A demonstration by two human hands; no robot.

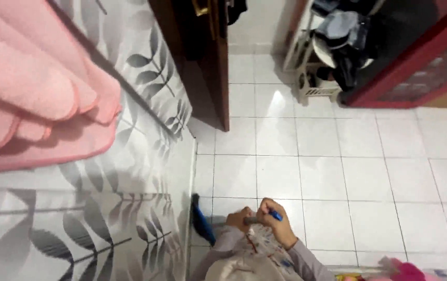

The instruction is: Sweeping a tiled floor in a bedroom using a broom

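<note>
Fingers [265, 208] of the right hand [277, 221] curl around a slim rod-like handle with a blue grip end [275, 215]; thumb and forefinger pinch near the blue part. Fingers of the left hand [239, 217] clench round the grey middle of the same handle, knuckles up, just beside the right hand. Both hands sit low in the view, close to the body, above the white glossy floor tiles [338, 171].

The handle's full length is hard to make out: only a short grey stretch and the blue end show between the fists. A dark blue bristled or padded piece [201, 221] lies against the floor at the foot of the bed edge, left of the hands; whether it joins the handle cannot be told.

Grey sleeves [301, 263] and a pale patterned garment [257, 257] are cut off by the bottom edge.

Left: a white bedsheet with grey leaf print [103, 229], and a folded pink fleece blanket [30, 99] cut by the frame. Top: a dark brown wooden door [218, 57], a white plastic rack heaped with dark clothing [332, 47], a red-framed cabinet [416, 67]; contents blurred. A pink object [405, 270] at bottom right is mostly out of view.
</note>
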